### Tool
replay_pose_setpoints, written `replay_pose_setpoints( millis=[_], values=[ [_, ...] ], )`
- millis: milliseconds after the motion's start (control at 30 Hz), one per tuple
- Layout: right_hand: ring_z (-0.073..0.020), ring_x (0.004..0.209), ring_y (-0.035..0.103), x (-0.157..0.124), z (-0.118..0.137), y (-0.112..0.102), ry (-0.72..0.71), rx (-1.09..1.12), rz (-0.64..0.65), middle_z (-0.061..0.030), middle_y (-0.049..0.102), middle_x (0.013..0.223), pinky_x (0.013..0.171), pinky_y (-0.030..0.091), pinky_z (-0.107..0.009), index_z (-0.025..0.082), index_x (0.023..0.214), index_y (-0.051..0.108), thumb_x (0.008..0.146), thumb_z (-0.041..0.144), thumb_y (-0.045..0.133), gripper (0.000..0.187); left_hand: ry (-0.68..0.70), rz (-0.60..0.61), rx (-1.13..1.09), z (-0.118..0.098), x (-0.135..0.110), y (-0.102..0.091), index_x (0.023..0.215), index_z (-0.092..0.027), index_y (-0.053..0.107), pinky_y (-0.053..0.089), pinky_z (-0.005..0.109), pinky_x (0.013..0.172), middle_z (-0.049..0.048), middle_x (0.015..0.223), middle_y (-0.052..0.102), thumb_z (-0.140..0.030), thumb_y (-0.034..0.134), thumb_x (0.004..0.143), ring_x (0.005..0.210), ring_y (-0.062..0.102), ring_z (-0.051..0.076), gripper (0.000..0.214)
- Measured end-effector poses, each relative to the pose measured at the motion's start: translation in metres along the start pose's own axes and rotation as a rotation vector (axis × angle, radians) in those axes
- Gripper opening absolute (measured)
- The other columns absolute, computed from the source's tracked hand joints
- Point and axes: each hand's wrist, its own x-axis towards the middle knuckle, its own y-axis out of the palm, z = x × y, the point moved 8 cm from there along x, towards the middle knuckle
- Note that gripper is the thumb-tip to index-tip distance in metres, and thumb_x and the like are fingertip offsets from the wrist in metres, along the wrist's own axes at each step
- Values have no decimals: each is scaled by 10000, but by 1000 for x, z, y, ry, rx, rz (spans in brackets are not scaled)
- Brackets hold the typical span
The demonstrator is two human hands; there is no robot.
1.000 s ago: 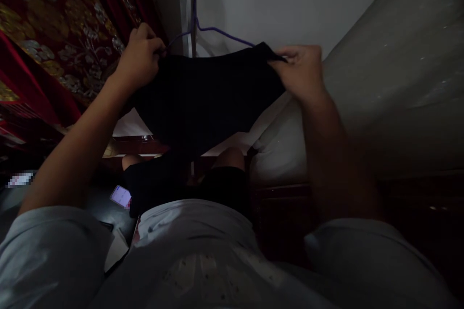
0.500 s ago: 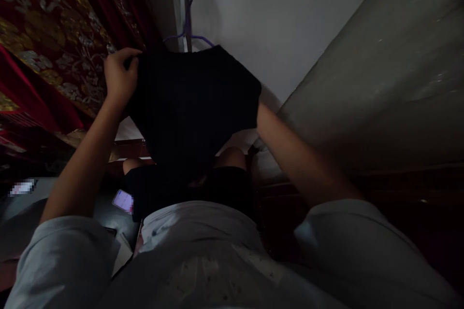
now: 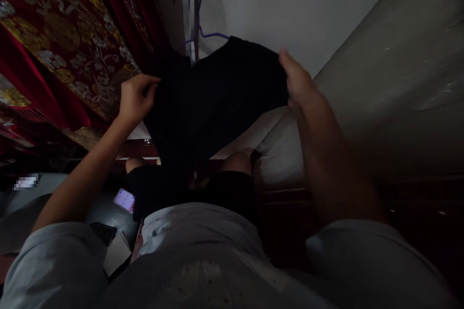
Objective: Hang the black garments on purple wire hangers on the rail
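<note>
A black shirt point(image 3: 217, 91) hangs spread out in front of me, its upper edge at a purple hanger point(image 3: 213, 35). My left hand point(image 3: 137, 96) pinches the cloth at the left side between thumb and fingers. At the sleeve end on the right, my right hand point(image 3: 299, 77) is closed about the cloth's edge, slightly blurred, some of its fingers hidden. The lower part of the shirt falls toward my knees and blends with my dark shorts.
A metal pole point(image 3: 194, 9) stands behind the hanger. Red embroidered cloth point(image 3: 72, 43) hangs at left, and a plastic-covered bulky thing point(image 3: 384, 87) leans at right. Lower left, a lit phone point(image 3: 124, 200), a dark phone-like object point(image 3: 103, 232) and a white box-like item point(image 3: 118, 253) lie beside me.
My right hand has come out from behind the sleeve and up to its outer edge. The left hand has moved slightly right and down, and the shirt has shifted right, showing more hanger.
</note>
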Motion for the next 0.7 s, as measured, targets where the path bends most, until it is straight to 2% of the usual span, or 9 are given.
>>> replay_pose_setpoints(
  millis=[133, 233, 333, 400, 467, 533, 600, 667, 700],
  values=[
    [-277, 1224, 644, -3, 29, -5, -37, 115, -87, -107, 727, 961, 962, 553, -385, 205, 751, 594, 957, 513, 656, 376, -13, 60, -43, -8, 8, 17, 1210, -200, 682, 540, 403, 969, 99, 1190, 724, -313, 530, 1002, 1063, 691, 246, 282],
    [-278, 1217, 643, -5, 41, -8, -29, 175, -205, -124, 704, 982, 958, 554, -372, 199, 799, 595, 960, 555, 632, 392, -75, 32, -6, 15, 11, 13, 1323, -218, 596, 475, 495, 1092, 145, 1334, 633, -389, 652, 954, 1221, 616, 308, 411],
    [-282, 1138, 664, -7, 45, -14, -59, 194, -219, -129, 680, 970, 901, 553, -380, 190, 835, 601, 908, 622, 655, 442, -97, -36, 39, 29, 3, 0, 1348, -246, 559, 341, 587, 1198, 161, 1436, 538, -426, 719, 912, 1409, 453, 364, 498],
    [-284, 1031, 678, -16, 50, -23, -142, 156, -257, -95, 637, 858, 858, 542, -392, 214, 736, 540, 815, 726, 690, 539, -95, -37, 8, 22, -3, -4, 1348, -259, 551, 323, 597, 1207, 157, 1464, 512, -467, 720, 915, 1449, 404, 372, 509],
    [-264, 884, 668, -38, 62, -31, -269, 48, -335, -41, 522, 686, 824, 526, -403, 245, 614, 394, 776, 828, 637, 653, -98, -3, -103, 1, -4, -3, 1330, -264, 561, 371, 567, 1185, 140, 1420, 555, -535, 666, 952, 1420, 453, 357, 476],
    [-228, 750, 621, -67, 81, -19, -393, -126, -310, -14, 427, 601, 784, 517, -403, 242, 571, 342, 828, 858, 531, 694, -156, 61, -312, -22, 2, 1, 1316, -253, 575, 459, 519, 1119, 118, 1330, 619, -618, 494, 1031, 1334, 555, 319, 470],
    [-202, 672, 581, -100, 98, 23, -471, -285, -41, -9, 486, 612, 731, 515, -389, 234, 602, 496, 904, 776, 510, 620, -290, 182, -579, -40, 13, 8, 1298, -209, 587, 526, 488, 1039, 115, 1261, 650, -656, 177, 1089, 1281, 618, 287, 641],
    [-210, 717, 637, -142, 105, 84, -516, -349, 465, -13, 638, 732, 729, 531, -372, 245, 706, 663, 877, 634, 671, 425, -429, 326, -797, -53, 19, 12, 1238, -157, 618, 559, 468, 995, 125, 1243, 652, -583, -12, 1096, 1284, 631, 270, 773],
    [-225, 806, 685, -167, 107, 111, -541, -341, 723, -21, 717, 869, 754, 545, -364, 262, 806, 737, 841, 592, 732, 332, -479, 381, -859, -57, 20, 11, 1190, -144, 641, 571, 453, 978, 125, 1241, 653, -532, 26, 1111, 1269, 642, 261, 732]
  ],
)
